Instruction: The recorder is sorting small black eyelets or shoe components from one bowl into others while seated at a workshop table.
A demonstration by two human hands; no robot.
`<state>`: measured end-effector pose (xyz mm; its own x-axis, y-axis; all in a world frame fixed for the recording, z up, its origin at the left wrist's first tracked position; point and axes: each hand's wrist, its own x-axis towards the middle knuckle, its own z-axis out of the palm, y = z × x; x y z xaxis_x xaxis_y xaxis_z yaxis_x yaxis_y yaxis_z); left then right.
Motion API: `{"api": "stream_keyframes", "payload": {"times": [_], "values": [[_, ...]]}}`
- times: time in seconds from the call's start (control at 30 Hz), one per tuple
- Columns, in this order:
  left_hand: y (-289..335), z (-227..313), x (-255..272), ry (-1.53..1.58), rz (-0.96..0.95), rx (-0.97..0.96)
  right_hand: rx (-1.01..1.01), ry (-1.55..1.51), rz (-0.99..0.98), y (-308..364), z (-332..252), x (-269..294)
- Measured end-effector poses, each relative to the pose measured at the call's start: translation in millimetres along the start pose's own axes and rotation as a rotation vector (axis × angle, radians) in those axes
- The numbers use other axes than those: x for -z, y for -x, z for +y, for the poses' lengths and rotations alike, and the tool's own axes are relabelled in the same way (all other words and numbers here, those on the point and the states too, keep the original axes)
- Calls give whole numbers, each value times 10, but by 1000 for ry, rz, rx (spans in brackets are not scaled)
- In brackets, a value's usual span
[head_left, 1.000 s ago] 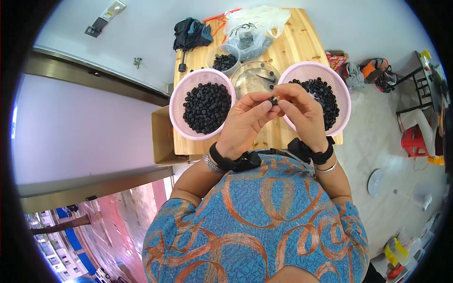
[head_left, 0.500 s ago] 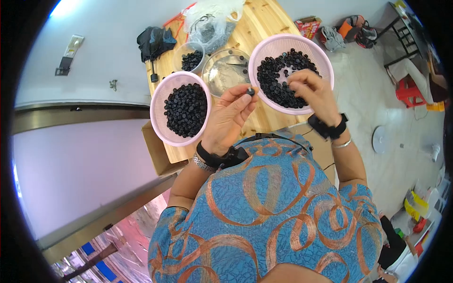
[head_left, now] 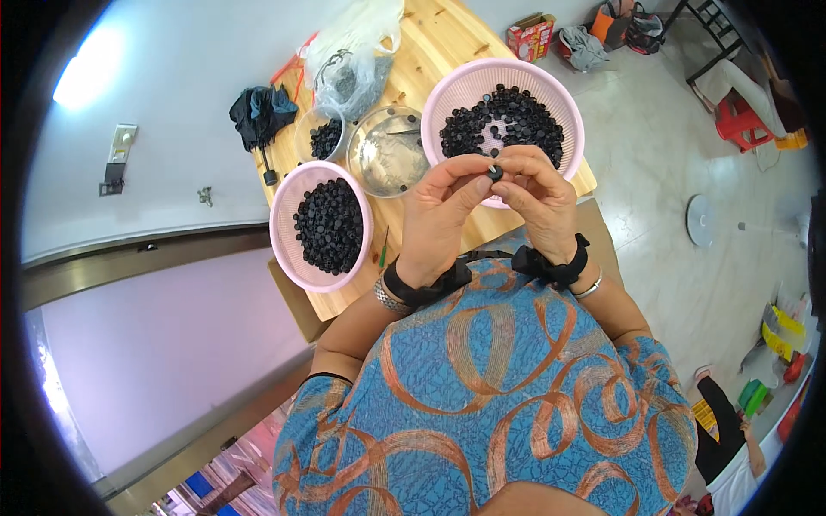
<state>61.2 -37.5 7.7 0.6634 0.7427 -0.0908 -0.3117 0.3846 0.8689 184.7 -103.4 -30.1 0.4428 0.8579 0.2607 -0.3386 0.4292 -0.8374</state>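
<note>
My left hand (head_left: pixel 440 222) pinches a small round black cap (head_left: pixel 496 173) with a small pale piece at its top, held up over the near edge of the right basket. My right hand (head_left: pixel 544 202) has its fingertips closed on the same cap from the other side. Behind the hands stands a pink mesh basket (head_left: pixel 440 96) with many loose black caps (head_left: pixel 535 125) inside. To the left is a second pink basket (head_left: pixel 278 225), heaped with similar black caps (head_left: pixel 329 228).
On the wooden table (head_left: pixel 434 39) stand a round clear lid or tray (head_left: pixel 370 163), a clear tub (head_left: pixel 303 142) of black pieces and a plastic bag (head_left: pixel 357 34). A thin green-handled tool (head_left: pixel 384 251) lies by the left basket. A black umbrella (head_left: pixel 258 119) rests at the left edge.
My right hand has come from over the right basket to meet the left at the cap. The left hand has shifted slightly right, and the whole view has turned somewhat.
</note>
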Motion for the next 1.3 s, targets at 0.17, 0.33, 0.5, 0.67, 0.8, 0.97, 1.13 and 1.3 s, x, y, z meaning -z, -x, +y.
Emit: {"api": "stream_keyframes", "payload": {"times": [0.17, 0.33, 0.5, 0.67, 0.8, 0.97, 1.13, 1.3], "values": [[-184, -20, -101, -216, -19, 38, -54, -12, 137, -21, -47, 228], [-819, -352, 394, -809, -189, -53, -88, -97, 175, -24, -249, 590], [-1201, -857, 706, -1254, -304, -9, -102, -24, 237, 1, -343, 822], [-1364, -1080, 550, -1629, -441, -14, -88, -148, 288, 48, -297, 915], [-1403, -1138, 413, -1722, -458, 31, -110, -270, 281, 54, -337, 921], [-1417, -1239, 471, -1870, -483, 41, -91, -317, 246, 39, -414, 944], [-1436, -1267, 472, -1840, -514, 44, -57, -382, 159, 23, -500, 932], [-1390, -1309, 481, -1769, -488, -37, -44, -402, 116, 47, -541, 895]]}}
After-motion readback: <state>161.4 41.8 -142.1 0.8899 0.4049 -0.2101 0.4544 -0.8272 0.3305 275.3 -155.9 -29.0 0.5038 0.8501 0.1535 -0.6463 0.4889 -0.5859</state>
